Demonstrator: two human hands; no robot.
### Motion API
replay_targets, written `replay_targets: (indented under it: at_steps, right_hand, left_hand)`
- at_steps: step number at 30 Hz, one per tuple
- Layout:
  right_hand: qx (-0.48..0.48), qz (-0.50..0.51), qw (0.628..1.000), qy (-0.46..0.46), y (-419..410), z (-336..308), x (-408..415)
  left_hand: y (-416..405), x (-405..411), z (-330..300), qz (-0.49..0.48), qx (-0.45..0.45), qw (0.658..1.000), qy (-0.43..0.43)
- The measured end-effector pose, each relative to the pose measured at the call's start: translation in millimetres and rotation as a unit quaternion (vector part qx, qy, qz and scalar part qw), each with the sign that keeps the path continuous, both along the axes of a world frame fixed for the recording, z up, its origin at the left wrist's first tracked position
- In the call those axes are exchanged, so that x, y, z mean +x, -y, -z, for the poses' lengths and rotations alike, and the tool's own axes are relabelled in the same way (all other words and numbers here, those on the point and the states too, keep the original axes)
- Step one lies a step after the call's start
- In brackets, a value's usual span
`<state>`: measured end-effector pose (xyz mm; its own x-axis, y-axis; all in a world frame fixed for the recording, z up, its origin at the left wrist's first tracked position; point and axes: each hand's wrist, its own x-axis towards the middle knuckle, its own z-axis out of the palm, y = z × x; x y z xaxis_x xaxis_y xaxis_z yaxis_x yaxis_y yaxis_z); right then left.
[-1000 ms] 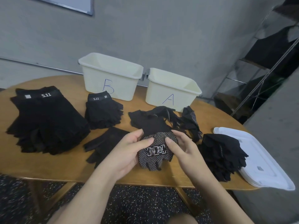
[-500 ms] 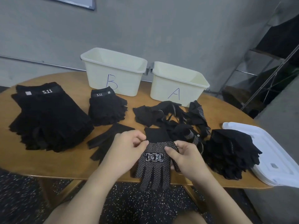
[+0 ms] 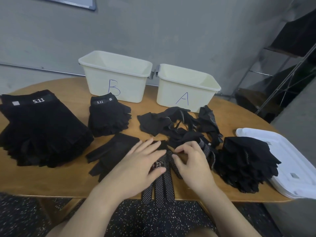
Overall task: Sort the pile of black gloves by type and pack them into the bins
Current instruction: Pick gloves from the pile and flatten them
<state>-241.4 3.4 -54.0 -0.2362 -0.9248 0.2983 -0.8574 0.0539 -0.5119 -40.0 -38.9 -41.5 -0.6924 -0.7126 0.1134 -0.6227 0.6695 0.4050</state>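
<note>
The dotted glove is down flat on the table now, no longer held up between the two hands as it was a second ago, and its fingers hang over the near edge. Sweeping from the left: a big stack of plain black knit gloves with a 5.11 band point(image 3: 41, 127) sits at the far left of the round wooden table point(image 3: 51, 182), then a smaller stack of the same banded gloves point(image 3: 107, 117) just in front of the cream plastic bin marked B point(image 3: 118, 77), and a single plain black glove point(image 3: 112, 154) lies flat beside the left wrist. Here's the left hand point(image 3: 136, 168), fingers straight, palm pressing the black glove with white grip dots point(image 3: 162, 178) against the table. The right hand point(image 3: 193, 165) comes in next, fingers curled, pinching at the cuff side of that same glove. Behind them, the loose unsorted pile of black gloves point(image 3: 179, 124) lies before the cream plastic bin marked A point(image 3: 186, 89). Further right, a stack of dotted black gloves point(image 3: 246, 161) rests partly on a white plastic lid point(image 3: 290, 168). To do this well, I'd say keep the palm firm, smooth the cuff outward, square the fingers together, then carry it right onto the matching dotted stack, not the 5.11 piles
</note>
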Motion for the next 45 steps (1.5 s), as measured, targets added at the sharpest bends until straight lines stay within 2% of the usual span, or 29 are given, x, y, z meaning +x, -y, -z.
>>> replay_targets:
  at_steps: [2, 6, 9, 12, 14, 19, 24, 27, 34, 39, 42, 45]
  right_hand:
    - [-0.019, 0.008, 0.999, -0.034, -6, 1, -6]
    - [-0.009, -0.008, 1.0, -0.023, -14, 5, -9]
    - [-0.025, 0.004, 0.997, -0.075, -22, 9, -8]
    - [-0.045, 0.061, 0.986, -0.15, -24, 5, -12]
    - [-0.035, 0.092, 0.981, -0.169, -20, -3, -15]
    - [0.076, 0.113, 0.977, -0.165, 1, -22, -21]
    - [0.215, 0.119, 0.93, -0.274, 12, -38, -22]
    - [0.232, 0.119, 0.924, -0.28, 15, -47, -24]
    - [0.18, 0.147, 0.939, -0.254, 23, -69, -33]
    - [0.074, 0.164, 0.956, -0.233, 29, -89, -38]
    - [-0.01, 0.172, 0.961, -0.215, 30, -109, -36]
    - [-0.107, 0.15, 0.968, -0.169, 23, -130, -25]
  left_hand:
    - [-1, -2, 7, 0.007, 0.029, 0.999, 0.043]
    - [6, -9, 19, -0.002, 0.024, 0.993, 0.114]
    - [7, -16, 23, -0.016, 0.001, 0.991, 0.133]
    - [2, -21, 23, -0.03, -0.014, 0.989, 0.145]
    - [-2, -23, 24, -0.038, -0.025, 0.989, 0.142]
    - [-7, -25, 24, -0.063, -0.047, 0.992, 0.101]
    - [-5, -18, 22, -0.101, 0.007, 0.99, 0.101]
    - [-4, -14, 22, -0.116, 0.02, 0.989, 0.088]
    - [-3, -11, 21, -0.114, 0.019, 0.986, 0.118]
    - [-6, -11, 15, -0.116, 0.017, 0.986, 0.114]
    - [-6, -13, 12, -0.119, 0.0, 0.991, 0.056]
    - [-8, -15, 7, -0.113, 0.034, 0.991, -0.07]
